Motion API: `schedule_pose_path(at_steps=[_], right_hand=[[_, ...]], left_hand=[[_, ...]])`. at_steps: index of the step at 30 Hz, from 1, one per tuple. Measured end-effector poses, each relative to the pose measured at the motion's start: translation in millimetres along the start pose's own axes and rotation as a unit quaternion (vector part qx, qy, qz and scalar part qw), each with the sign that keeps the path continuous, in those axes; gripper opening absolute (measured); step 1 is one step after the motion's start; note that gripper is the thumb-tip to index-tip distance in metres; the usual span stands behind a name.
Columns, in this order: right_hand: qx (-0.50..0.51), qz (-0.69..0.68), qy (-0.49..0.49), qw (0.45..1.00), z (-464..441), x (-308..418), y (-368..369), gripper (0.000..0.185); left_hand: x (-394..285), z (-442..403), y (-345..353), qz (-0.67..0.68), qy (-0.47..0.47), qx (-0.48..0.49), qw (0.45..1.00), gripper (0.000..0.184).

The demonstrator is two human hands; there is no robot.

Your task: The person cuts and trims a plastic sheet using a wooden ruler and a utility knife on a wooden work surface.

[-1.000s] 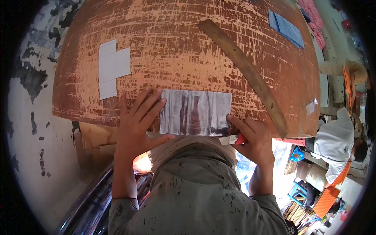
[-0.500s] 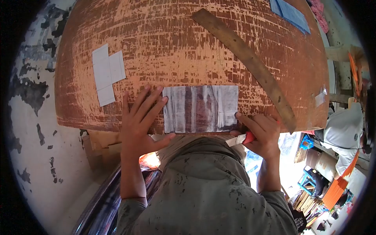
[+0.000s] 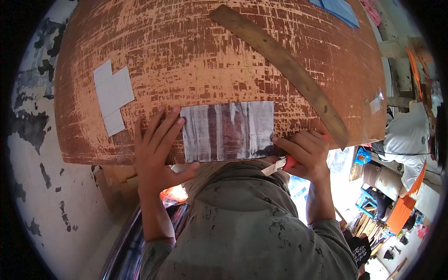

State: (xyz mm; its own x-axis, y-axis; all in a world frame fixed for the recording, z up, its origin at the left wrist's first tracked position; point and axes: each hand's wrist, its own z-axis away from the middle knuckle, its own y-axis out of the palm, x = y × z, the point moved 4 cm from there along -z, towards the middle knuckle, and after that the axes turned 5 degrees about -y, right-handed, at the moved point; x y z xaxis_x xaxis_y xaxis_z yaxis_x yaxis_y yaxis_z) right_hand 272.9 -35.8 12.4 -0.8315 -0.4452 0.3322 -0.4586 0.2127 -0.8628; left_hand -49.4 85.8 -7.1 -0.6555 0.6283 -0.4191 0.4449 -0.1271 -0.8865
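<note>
A rectangular piece of sheet material with streaked grey, white and dark maroon stripes [image 3: 228,130] lies flat at the near edge of the worn brown board [image 3: 186,56]. My left hand [image 3: 158,149] is spread open, its fingertips at the sheet's left edge and its thumb by the lower left corner. My right hand [image 3: 305,154] is closed around a red-handled cutter knife [image 3: 290,162], whose pale blade end points left, past the board's near edge. The right index fingertip touches the sheet's right edge, near its lower corner.
A long, worn strip like a ruler [image 3: 284,60] lies diagonally on the board. A white cut-out template [image 3: 112,95] rests at left, and folded blue material [image 3: 338,11] at the far right corner. Beyond the right edge, a person in a white shirt [image 3: 406,135] is near a blue stool [image 3: 366,203].
The whole view has shifted and turned slightly, so the board's contents appear further left. Both hands keep nearly the same places at the striped sheet, and the knife stays in my right hand.
</note>
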Motion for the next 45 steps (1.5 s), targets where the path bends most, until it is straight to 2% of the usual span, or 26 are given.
schedule_pose_path(at_steps=[14, 20, 22, 25, 31, 32, 35, 37, 40, 43, 44, 45], right_hand=[[-0.030, 0.020, -0.020, 0.999, 12.2, -5.6, 3.6, 0.060], [-0.025, 0.032, -0.013, 0.999, 6.8, -2.4, 4.3, 0.061], [-0.047, 0.029, -0.019, 0.998, 3.7, -2.2, 3.7, 0.047], [-0.028, 0.043, -0.005, 0.999, 8.0, -2.2, 4.8, 0.053], [-0.054, 0.032, -0.003, 0.998, 6.4, -1.7, 6.5, 0.052], [-0.054, 0.033, -0.003, 0.998, 5.6, -0.5, 5.4, 0.052], [-0.026, 0.034, 0.017, 0.999, -0.5, 4.3, -0.1, 0.062], [0.025, 0.017, 0.044, 0.999, -5.7, 8.4, -0.3, 0.076], [0.066, 0.027, 0.004, 0.997, -18.7, 21.0, 0.8, 0.083], [0.096, 0.002, 0.010, 0.995, -29.4, 29.2, 5.0, 0.082], [0.102, 0.009, 0.000, 0.995, -32.0, 29.5, 6.0, 0.073], [0.102, 0.011, 0.002, 0.995, -27.8, 27.1, 4.7, 0.073]], left_hand=[[2.2, 1.8, -1.3, 0.011, 0.005, -0.028, 1.000, 0.097], [3.1, 3.2, -0.4, 0.005, 0.005, -0.029, 1.000, 0.095], [2.3, 3.6, -0.2, 0.005, 0.006, -0.032, 0.999, 0.095], [2.2, 4.5, -0.5, 0.009, 0.003, -0.036, 0.999, 0.095], [2.1, 6.0, 0.3, 0.016, -0.008, -0.041, 0.999, 0.097], [0.2, 4.5, -1.2, 0.020, -0.009, -0.045, 0.999, 0.093], [-4.6, 2.8, -2.9, 0.015, 0.000, -0.041, 0.999, 0.086], [-5.1, 3.0, -1.2, 0.006, 0.011, -0.034, 0.999, 0.084], [-5.0, 3.2, 1.3, -0.017, 0.017, -0.012, 1.000, 0.084], [-8.1, 2.9, -0.5, -0.016, 0.011, -0.006, 1.000, 0.079], [-8.3, 3.4, -0.3, -0.012, 0.004, -0.004, 1.000, 0.078], [-8.2, 3.3, 0.0, -0.008, -0.004, -0.002, 1.000, 0.077]])
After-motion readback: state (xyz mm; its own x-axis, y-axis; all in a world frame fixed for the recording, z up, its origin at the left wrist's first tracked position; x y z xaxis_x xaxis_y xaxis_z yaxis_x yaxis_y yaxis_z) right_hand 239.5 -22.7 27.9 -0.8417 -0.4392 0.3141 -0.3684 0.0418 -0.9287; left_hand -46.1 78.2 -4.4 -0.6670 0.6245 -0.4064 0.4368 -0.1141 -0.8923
